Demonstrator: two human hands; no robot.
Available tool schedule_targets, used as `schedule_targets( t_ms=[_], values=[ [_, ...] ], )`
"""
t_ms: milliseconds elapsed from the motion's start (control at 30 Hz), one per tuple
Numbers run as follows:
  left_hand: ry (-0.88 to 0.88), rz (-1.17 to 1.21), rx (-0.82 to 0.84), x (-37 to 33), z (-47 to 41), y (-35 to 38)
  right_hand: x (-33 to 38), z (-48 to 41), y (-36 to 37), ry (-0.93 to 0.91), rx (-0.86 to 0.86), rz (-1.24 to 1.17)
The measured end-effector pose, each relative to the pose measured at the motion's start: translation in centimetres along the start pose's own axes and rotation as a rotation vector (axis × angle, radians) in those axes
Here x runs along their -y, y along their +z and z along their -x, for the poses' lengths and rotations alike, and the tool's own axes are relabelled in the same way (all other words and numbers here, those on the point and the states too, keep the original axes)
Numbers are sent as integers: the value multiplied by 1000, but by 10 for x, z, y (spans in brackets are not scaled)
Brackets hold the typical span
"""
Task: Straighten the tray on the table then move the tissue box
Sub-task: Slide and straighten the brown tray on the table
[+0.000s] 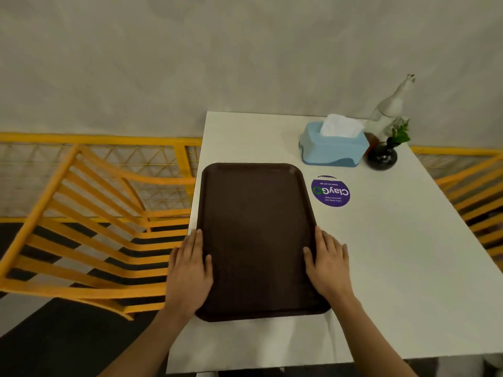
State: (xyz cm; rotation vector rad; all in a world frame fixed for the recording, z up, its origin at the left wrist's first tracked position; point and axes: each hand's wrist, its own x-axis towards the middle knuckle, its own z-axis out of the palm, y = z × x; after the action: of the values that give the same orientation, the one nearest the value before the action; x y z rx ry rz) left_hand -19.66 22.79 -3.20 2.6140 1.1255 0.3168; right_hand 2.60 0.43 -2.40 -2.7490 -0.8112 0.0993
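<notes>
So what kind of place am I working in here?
Probably a self-service canteen or food court: a brown serving tray on a white table, a "CLAYGO, clean as you go" sticker, and a shared blue tissue box.

Purple round sticker (pixel 330 191), black vase (pixel 382 158) with greenery, clear bottle (pixel 388 111), yellow chair (pixel 89 229) alongside.

A plain dark brown plastic tray (pixel 255 235) lies on a white rectangular table (pixel 394 268), beside a round purple sticker (pixel 330 192) lettered in white with a green mark. A pale blue plastic tissue box (pixel 333 148) with a darker blue base holds white tissue. A glossy black round vase (pixel 382 158) carries green leaves, near a clear and white glass bottle (pixel 388 110). Yellow slatted chairs (pixel 89 227) stand before a grey wall (pixel 190 63) and a black-and-white floor.
</notes>
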Motion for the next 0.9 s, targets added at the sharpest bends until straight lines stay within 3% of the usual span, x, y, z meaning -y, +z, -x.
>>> schedule_targets(
  t_ms=[200,667,900],
  values=[
    [-28,11,26,8,5,-1,-1,21,0,13,30,-31],
    [-52,148,55,-20,-41,-5,-5,-34,-10,1,75,-31],
    [-88,223,55,-15,-36,-3,-2,-20,-9,21,-141,-174]
  ],
)
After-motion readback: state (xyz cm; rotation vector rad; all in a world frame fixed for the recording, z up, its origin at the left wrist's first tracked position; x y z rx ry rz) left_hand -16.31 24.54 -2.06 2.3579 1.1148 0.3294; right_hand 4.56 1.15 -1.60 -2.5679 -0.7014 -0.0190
